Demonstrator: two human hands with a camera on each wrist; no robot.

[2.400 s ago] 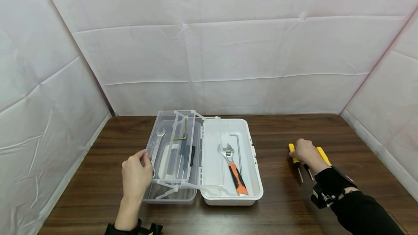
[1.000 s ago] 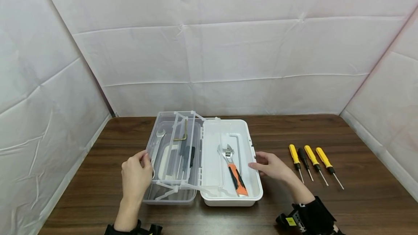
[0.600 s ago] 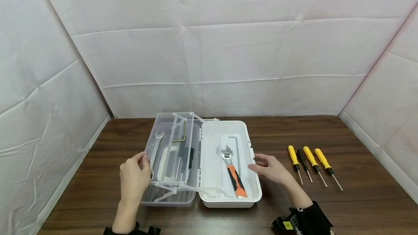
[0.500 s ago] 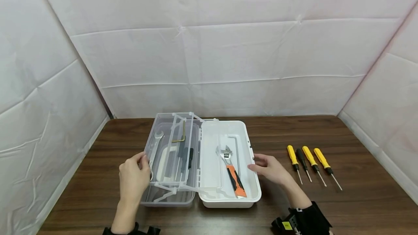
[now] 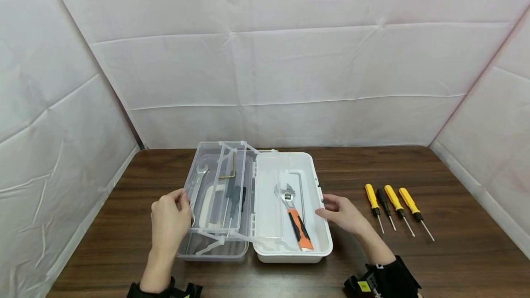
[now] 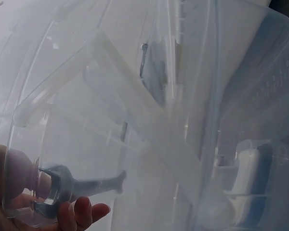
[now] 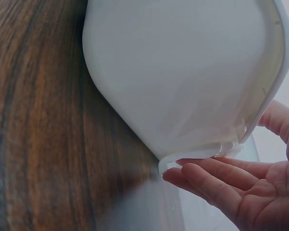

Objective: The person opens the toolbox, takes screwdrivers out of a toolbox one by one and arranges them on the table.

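Note:
A toolbox lies open, with a clear half on the left and a white half (image 5: 267, 215) on the right. My left hand (image 5: 170, 220) pinches the left edge of the clear tray (image 5: 217, 231), which stands on folding arms over the clear half. A combination wrench (image 5: 200, 180) and a brass-coloured hex key (image 5: 233, 169) show at the tray. In the white half lie an orange-and-black adjustable wrench (image 5: 299, 224) and a silver hex key (image 5: 301, 192). My right hand (image 5: 343, 213) grips the white half's right rim, thumb over it and fingers beneath in the right wrist view.
To the right of the toolbox several screwdrivers lie side by side on the brown wooden table (image 5: 468, 197), including a yellow one (image 5: 411, 200) and a black one (image 5: 383, 199). White sheeting (image 5: 265, 68) encloses the back and both sides.
My right hand has left the screwdrivers and moved left to the white half's rim, where it stays. My left hand keeps the tray edge, lifting it very slightly in the last half second.

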